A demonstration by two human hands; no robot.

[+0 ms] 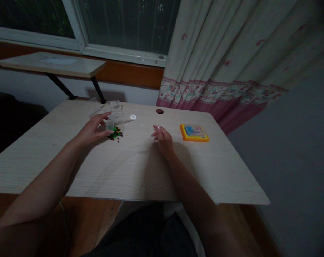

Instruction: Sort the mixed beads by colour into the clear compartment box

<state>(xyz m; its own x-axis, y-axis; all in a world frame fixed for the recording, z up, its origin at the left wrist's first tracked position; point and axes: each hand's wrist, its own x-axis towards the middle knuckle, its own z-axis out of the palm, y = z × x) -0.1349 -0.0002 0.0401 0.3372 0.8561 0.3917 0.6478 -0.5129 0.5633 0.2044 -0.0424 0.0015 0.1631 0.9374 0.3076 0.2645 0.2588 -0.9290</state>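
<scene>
My left hand (pixel 93 129) grips a small clear plastic box (pixel 110 124) between thumb and fingers, tilted low over the table. Just beside it, and partly behind the thumb, lies a little heap of tiny green and dark red-brown pieces (pixel 115 134), with a few scattered loose at its near edge. Over the middle of the table, my right hand (pixel 163 138) is half curled, its fingertips apart and pointing left. Nothing shows between those fingers.
More clear plastic boxes (pixel 115 104) stand behind my left hand. An orange-yellow case (pixel 194 133) with a clear top lies to the right on the pale wooden table (pixel 124 171). A raised shelf (pixel 54 64) on black legs stands at the back left, and a curtain (pixel 215 71) hangs behind.
</scene>
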